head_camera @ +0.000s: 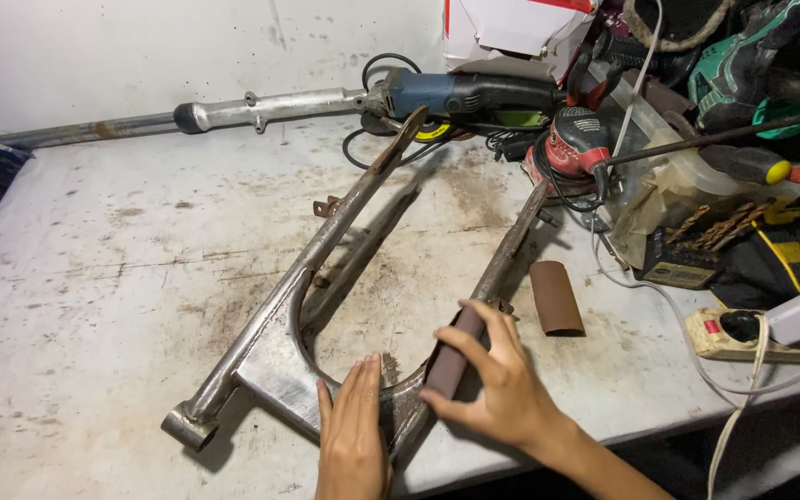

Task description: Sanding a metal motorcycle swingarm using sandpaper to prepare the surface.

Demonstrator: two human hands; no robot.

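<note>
The metal swingarm (326,278) lies flat on the stained white surface (94,278), its two long arms running away from me toward the wall and its wide forked end close to my body. My left hand (354,431) rests flat on that near end, palm down, fingers together and straight, pressing on the curved plate between the two arms. My right hand (497,384) sits just beside it on the right arm of the frame, fingers curled and clamped on a piece of brown sandpaper (451,356) that wraps over the tube.

A second strip of sandpaper (556,296), curled into an arch, lies on the surface just right of the frame, apart from my right hand.

The part of the tube under the wrapped paper is hidden, and so is my right thumb, so I cannot tell how it grips underneath. The lower edge of the view cuts off my left wrist.

Along the wall lies a long grey metal tube (233,113), and next to it a blue angle grinder (460,93) with its black cord looping on the surface. At the far right is a heap of tools: a red power tool (576,139), a yellow-handled screwdriver (743,162), some drill bits (719,222) and a power strip (733,333) with white cables. Much of that heap overlaps and is hard to sort out.
</note>
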